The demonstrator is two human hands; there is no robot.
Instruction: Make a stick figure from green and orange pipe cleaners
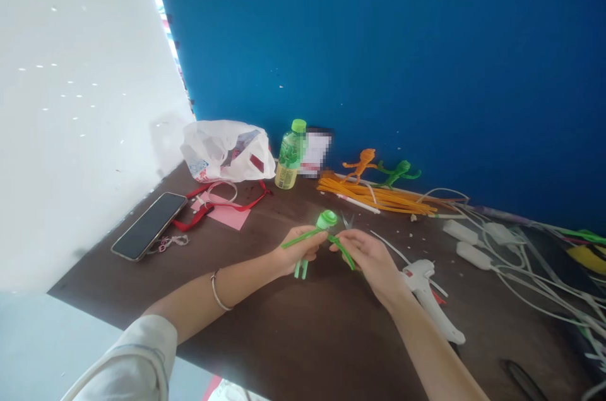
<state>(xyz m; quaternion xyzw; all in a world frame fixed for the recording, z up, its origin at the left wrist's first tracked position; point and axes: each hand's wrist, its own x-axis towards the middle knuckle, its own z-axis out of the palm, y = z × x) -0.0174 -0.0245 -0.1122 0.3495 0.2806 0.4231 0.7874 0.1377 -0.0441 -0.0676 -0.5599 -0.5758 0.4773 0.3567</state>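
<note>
Both my hands hold a green pipe-cleaner figure point(324, 224) just above the dark brown table point(293, 338). The figure has a coiled round head at the top and strands sticking out to the sides and downward. My left hand point(296, 254) is closed around its body, with two green ends poking out below the fingers. My right hand point(367, 254) pinches a green strand on the figure's right side. A thin bracelet sits on my left wrist.
A white glue gun point(428, 297) lies just right of my right hand, with white cables point(521, 268) beyond. At the back are orange strips point(379, 197), an orange figure point(362, 163), a green figure point(398, 172), a green bottle point(290, 155), a plastic bag point(227, 149). A phone point(149, 225) lies left.
</note>
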